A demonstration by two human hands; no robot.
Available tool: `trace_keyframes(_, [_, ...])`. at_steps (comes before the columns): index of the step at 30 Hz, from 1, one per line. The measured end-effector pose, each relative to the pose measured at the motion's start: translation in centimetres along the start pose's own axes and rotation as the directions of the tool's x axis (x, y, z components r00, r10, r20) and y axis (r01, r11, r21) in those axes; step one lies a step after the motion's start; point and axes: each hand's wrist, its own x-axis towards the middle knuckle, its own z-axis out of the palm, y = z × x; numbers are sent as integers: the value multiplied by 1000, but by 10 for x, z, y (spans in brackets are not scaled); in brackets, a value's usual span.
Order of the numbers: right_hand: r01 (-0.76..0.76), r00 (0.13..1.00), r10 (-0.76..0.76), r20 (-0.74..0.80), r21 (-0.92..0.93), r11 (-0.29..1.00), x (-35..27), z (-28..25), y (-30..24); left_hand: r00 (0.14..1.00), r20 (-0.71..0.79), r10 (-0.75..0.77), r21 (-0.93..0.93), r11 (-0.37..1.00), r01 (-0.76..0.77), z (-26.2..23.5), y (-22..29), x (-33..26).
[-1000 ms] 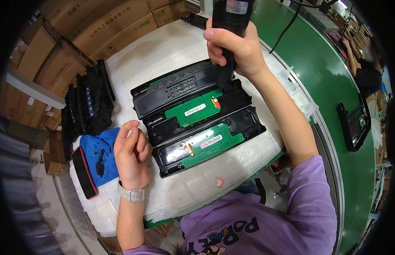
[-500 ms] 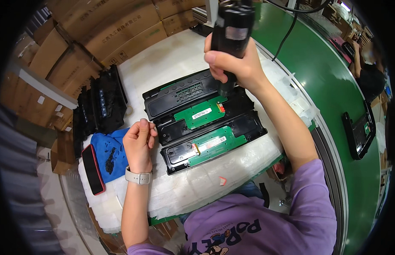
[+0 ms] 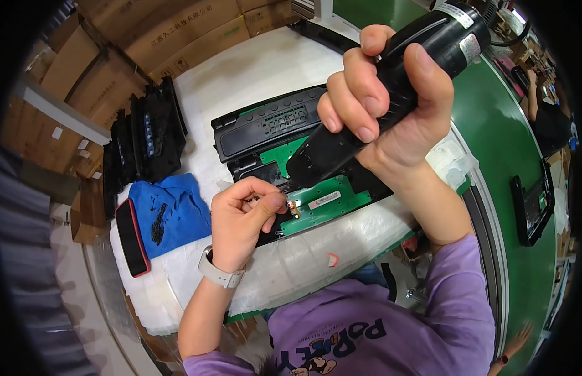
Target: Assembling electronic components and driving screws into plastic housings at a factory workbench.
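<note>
My right hand [image 3: 419, 128] is wrapped around a black electric screwdriver [image 3: 328, 150]. The tool slants down to the left, and its tip meets the fingertips of my left hand [image 3: 241, 216]. Thumb and forefinger of that hand are pinched together over the near black plastic panel; what they hold, if anything, is too small to name. A green circuit board [image 3: 341, 193] with a white label lies in this panel. Behind it, partly covered by the screwdriver, are a second green board [image 3: 281, 155] and a black panel with round buttons [image 3: 244, 139].
Left of my left hand, a blue cloth [image 3: 184, 213] bears a pile of small black screws [image 3: 158, 229], beside a red-edged phone [image 3: 133, 241]. Black plastic parts [image 3: 156, 138] stand farther back, before cardboard boxes [image 3: 197, 37]. A green conveyor [image 3: 491, 125] runs along the right, carrying a black housing [image 3: 532, 203].
The screwdriver has swung from nearly upright to a slant, its tip coming nearer and to the left. My left hand has moved right to the tip. Another person's hand appears at lower right.
</note>
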Motion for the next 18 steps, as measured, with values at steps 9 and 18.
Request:
trace_keyframes(9, [-30, 991, 39, 126, -76, 997, -5, -8, 3, 998, 46, -41, 6, 999, 41, -1, -3, 2])
trace_keyframes(18, [-89, 992, 88, -85, -17, 996, 12, 3, 16, 999, -34, -7, -92, 996, 4, -3, -6, 2])
